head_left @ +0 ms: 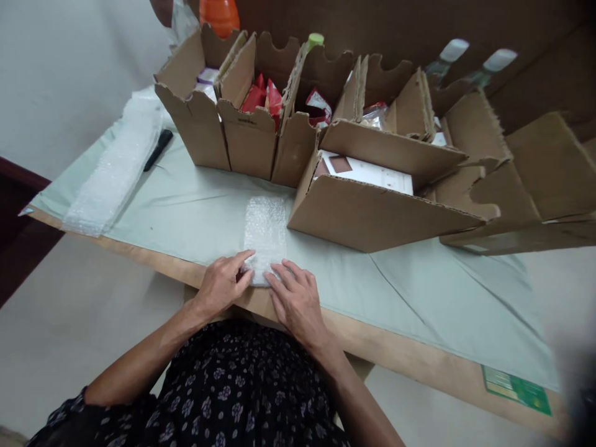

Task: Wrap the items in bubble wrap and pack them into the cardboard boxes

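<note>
A small sheet of bubble wrap (265, 233) lies flat on the pale green cloth (195, 211) near the table's front edge. My left hand (223, 282) rests on its near left corner, fingers stretched out and pressing down. At the near right corner lies my right hand (294, 298), its fingers spread flat on the wrap's edge. Neither hand grips anything.
A row of open cardboard boxes (372, 211) with red packets (261, 96) and white cards (367, 172) stands behind the wrap. A long strip of bubble wrap (116, 167) and a black marker-like object (158, 149) lie at the left. Bottles stand at the back.
</note>
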Available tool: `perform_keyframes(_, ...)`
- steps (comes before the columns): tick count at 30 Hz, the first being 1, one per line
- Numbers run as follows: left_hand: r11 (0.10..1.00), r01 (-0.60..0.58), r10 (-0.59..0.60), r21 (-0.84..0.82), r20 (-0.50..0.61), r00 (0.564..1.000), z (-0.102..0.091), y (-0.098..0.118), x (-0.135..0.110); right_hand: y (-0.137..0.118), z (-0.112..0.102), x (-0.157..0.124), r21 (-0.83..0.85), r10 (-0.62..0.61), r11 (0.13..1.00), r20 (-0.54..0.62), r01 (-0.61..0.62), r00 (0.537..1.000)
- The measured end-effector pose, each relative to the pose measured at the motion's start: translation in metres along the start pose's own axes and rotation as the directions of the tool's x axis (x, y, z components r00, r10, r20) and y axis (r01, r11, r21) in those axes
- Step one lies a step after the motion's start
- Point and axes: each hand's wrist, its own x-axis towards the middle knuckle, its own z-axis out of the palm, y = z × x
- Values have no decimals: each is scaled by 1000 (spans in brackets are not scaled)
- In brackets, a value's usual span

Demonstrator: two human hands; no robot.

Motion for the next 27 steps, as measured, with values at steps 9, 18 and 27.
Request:
perform_keyframes(9, 960, -267, 274, 86, -76, 959, -20, 16, -22, 4, -10, 12, 138, 30, 990, 5, -30, 1000)
perform_keyframes(18, 996, -65, 66, -55, 3, 998, -4, 5, 2, 7, -22, 9, 11, 21, 1000, -62, -20, 998)
perform_keyframes(27, 986, -165, 167, 30, -64, 984, -18, 16, -17, 21, -14, 30, 246, -9, 969, 144, -27, 990)
